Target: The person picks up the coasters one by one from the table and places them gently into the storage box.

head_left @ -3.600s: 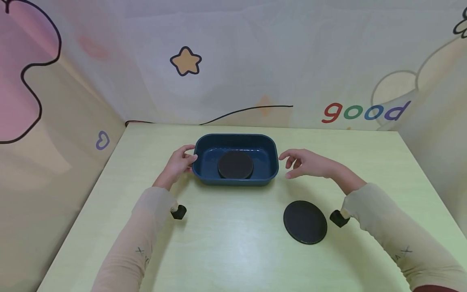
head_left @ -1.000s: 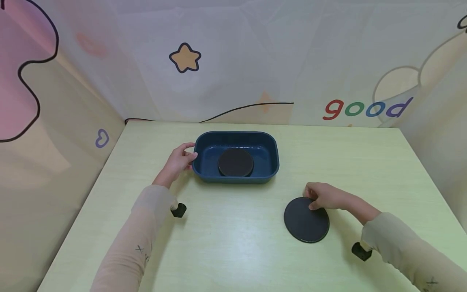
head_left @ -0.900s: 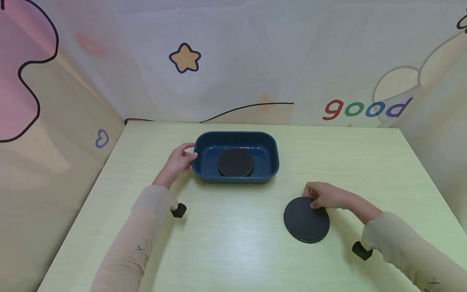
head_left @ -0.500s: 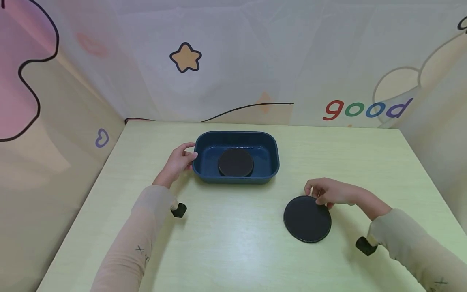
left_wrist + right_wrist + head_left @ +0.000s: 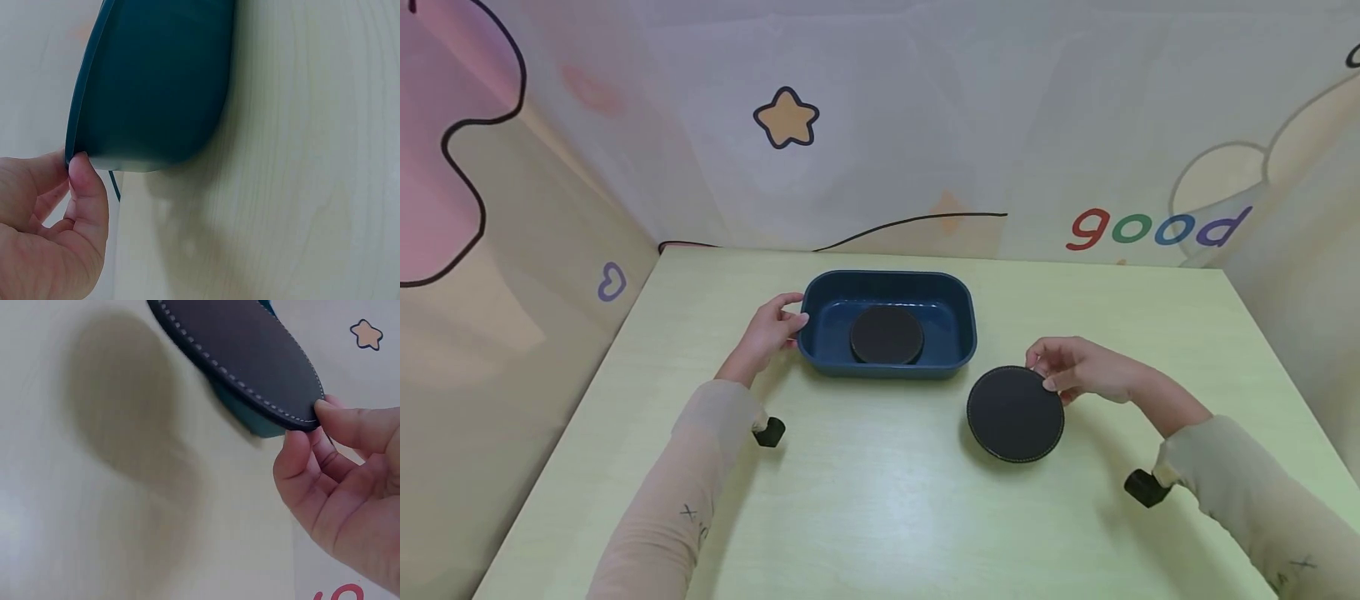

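In the head view a dark blue rectangular dish with rounded corners stands at the back middle of the table. Inside it lies a round black coaster. My left hand holds the dish's left end; in the left wrist view the thumb and fingers pinch its rim. A second round black coaster, stitched in white along its edge, hangs tilted above the table to the right of the dish. My right hand pinches that coaster at its upper right edge, between thumb and fingers as the right wrist view shows.
The pale wood table meets a printed cloth backdrop behind the dish, with more cloth at both sides. A small black block sits at my right wrist, another black block at the left.
My right hand went from beside the dish to the coaster on the table, pinched its edge and lifted it, bringing it slightly left and toward the dish. The left hand and dish stay put.
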Available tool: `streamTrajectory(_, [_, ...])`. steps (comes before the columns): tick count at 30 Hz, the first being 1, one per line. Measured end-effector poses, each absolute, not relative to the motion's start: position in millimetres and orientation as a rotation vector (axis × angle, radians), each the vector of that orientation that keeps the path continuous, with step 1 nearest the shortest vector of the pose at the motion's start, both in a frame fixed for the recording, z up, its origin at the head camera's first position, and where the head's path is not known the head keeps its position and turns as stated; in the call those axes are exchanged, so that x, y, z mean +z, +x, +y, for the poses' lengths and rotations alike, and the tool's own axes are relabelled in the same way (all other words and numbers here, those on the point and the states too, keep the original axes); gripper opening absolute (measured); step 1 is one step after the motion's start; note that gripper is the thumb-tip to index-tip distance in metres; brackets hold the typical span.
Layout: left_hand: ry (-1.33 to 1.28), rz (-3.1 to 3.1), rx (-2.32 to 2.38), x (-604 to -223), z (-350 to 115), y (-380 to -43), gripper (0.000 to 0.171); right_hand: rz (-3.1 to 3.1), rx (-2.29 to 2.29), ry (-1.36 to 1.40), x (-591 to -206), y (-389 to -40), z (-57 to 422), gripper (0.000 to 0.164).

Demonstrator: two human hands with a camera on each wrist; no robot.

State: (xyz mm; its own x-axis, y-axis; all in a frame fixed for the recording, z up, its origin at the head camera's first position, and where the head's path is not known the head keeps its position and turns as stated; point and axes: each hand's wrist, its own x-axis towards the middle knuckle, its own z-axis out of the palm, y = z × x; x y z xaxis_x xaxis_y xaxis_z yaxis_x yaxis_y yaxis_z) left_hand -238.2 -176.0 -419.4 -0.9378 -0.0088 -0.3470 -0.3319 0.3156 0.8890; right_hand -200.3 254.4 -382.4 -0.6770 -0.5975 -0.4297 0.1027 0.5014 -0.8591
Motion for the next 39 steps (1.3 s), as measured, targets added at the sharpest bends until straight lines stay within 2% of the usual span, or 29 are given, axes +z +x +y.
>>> streamTrajectory(9, [-0.311,2.305,1.659,-419.8,-177.1,-238.9,0.044,1.959,-1.485,-0.424,-364.0,-217.7,230.4,0.018])
streamTrajectory(16, [-0.3,2.315,1.656,-418.4,-176.9,-237.3,0.044,1.952,-1.623,-0.326,-360.8,-231.8,199.7,0.022])
streamTrajectory(39, [-0.275,2.319,1.655,-422.7,-178.2,-239.7,0.043,1.842,-1.85,-0.008,-395.3,-269.1,117.5,0.024])
